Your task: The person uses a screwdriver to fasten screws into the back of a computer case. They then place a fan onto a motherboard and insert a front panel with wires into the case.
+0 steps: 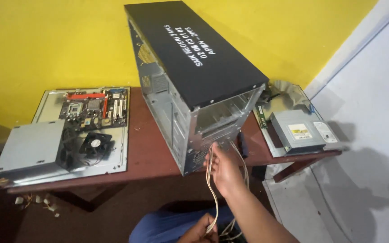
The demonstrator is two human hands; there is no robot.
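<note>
Dominating the dark red table (149, 153): an empty grey computer case (190, 85), stood upright with its black side panel up and white stencilled lettering across that panel. Left of the case, resting on a flat metal side panel (118, 157): a grey power supply box (30, 150), then a green motherboard (93, 108) behind it, then a small black fan (95, 144) with a round white sticker at its hub. Right of the case, overhanging the table's edge: a grey optical drive (298, 132) bearing a pale rectangular label with a yellowish patch, plus a white label strip beside it. Below the case's open front: right hand (223, 168), fingers loosely spread and cupping a bundle of thin pale wires (212, 189) trailing out of the case. Lower down, left hand (201, 231), clenched around the same bundle's lower end. Risks, as judged: a hard tug could tear the thin wires from their fittings inside the case or tip the tall case; sharp sheet-metal edges could scrape knuckles; the overhanging drive could slide off if knocked.
</note>
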